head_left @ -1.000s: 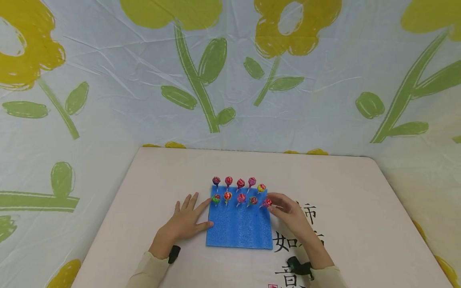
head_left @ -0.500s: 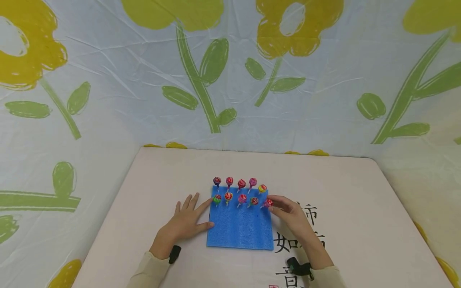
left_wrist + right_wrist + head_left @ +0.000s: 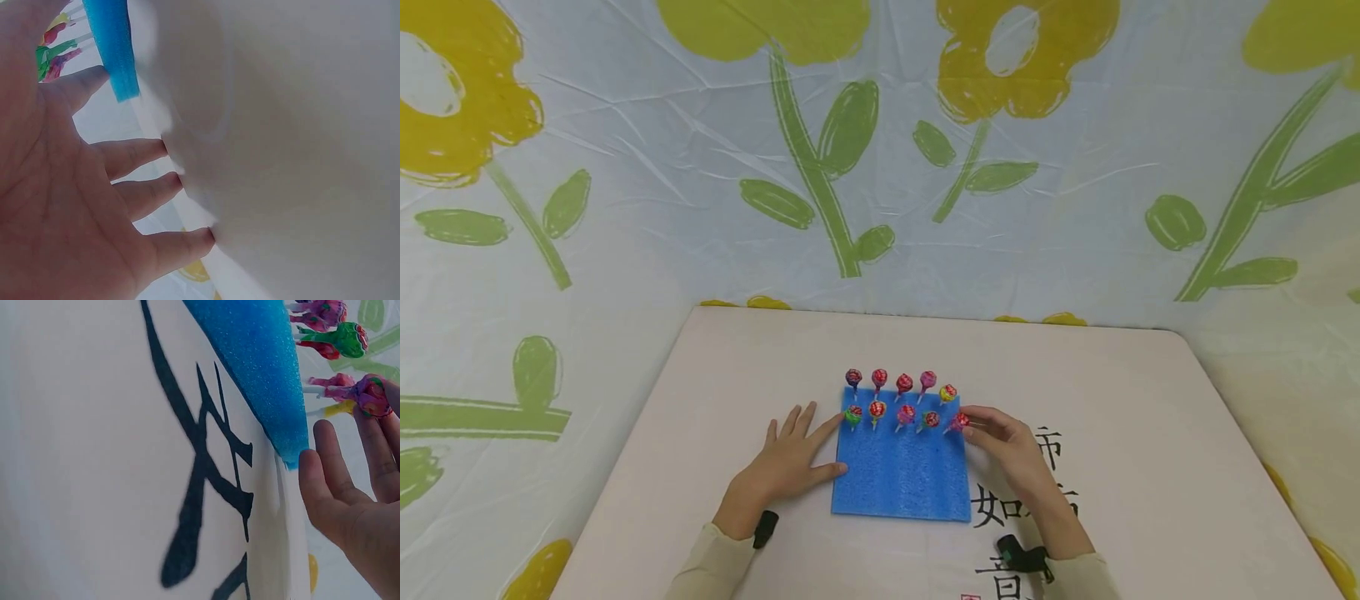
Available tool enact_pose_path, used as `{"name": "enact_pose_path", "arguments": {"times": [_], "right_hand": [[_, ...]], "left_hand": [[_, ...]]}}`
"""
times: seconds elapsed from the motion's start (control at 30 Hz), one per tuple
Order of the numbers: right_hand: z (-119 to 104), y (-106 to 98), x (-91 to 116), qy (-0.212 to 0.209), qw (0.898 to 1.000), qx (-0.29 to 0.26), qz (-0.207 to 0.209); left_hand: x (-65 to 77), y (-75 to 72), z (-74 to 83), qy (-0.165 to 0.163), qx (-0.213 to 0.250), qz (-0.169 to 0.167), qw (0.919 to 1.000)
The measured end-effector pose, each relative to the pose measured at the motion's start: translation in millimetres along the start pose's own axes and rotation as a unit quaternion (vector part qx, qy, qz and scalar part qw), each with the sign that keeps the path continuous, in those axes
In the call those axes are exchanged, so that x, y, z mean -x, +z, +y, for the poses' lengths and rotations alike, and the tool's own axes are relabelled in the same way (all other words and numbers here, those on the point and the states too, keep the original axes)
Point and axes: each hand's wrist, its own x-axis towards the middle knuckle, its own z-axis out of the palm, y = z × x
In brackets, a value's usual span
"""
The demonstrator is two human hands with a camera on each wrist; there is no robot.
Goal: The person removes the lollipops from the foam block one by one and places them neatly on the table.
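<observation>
A blue foam board (image 3: 898, 479) lies on the table with lollipops standing in two rows along its far half. At the right end of the nearer row, my right hand (image 3: 1017, 454) pinches the head of a pink-red lollipop (image 3: 371, 399) between thumb and fingers; its white stick runs down to the board. My left hand (image 3: 784, 462) rests on the table to the board's left, fingers spread. Its index fingertip and thumb tip touch the board's left edge. A green-wrapped lollipop (image 3: 853, 414) stands close to that index finger.
The pale table (image 3: 760, 358) carries black brush characters (image 3: 995, 506) right of the board, partly under the right arm. A flower-patterned cloth (image 3: 700, 233) hangs behind and at the sides. Each wrist wears a dark strap device (image 3: 1021, 554).
</observation>
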Motion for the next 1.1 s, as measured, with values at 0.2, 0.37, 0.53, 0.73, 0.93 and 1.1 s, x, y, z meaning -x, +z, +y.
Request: {"name": "enact_pose_path", "arguments": {"times": [0.2,0.37,0.53,0.73,0.93,1.1], "right_hand": [[1,0,1,-0.006,0.999,-0.031,-0.006],[0,-1,2,-0.009,0.999,-0.046,-0.003],[-3,-4,2,0.006,0.997,-0.073,0.013],[-8,-19,-3,0.008,0.994,-0.102,0.027],[-13,-46,-10,0.020,0.990,-0.135,0.046],[-15,-68,-17,0.038,0.990,-0.120,0.063]], "left_hand": [[0.7,-1.5,1.1,0.001,0.005,0.002,1.0000],[0.5,-1.8,1.9,0.002,0.003,0.003,1.0000],[0.6,-2.3,2.9,0.001,0.007,0.002,1.0000],[0.4,-3.0,3.6,0.001,0.009,-0.001,1.0000],[0.2,-2.7,3.2,0.002,0.007,-0.002,1.0000],[0.1,-3.1,3.4,0.001,0.006,-0.005,1.0000]]}}
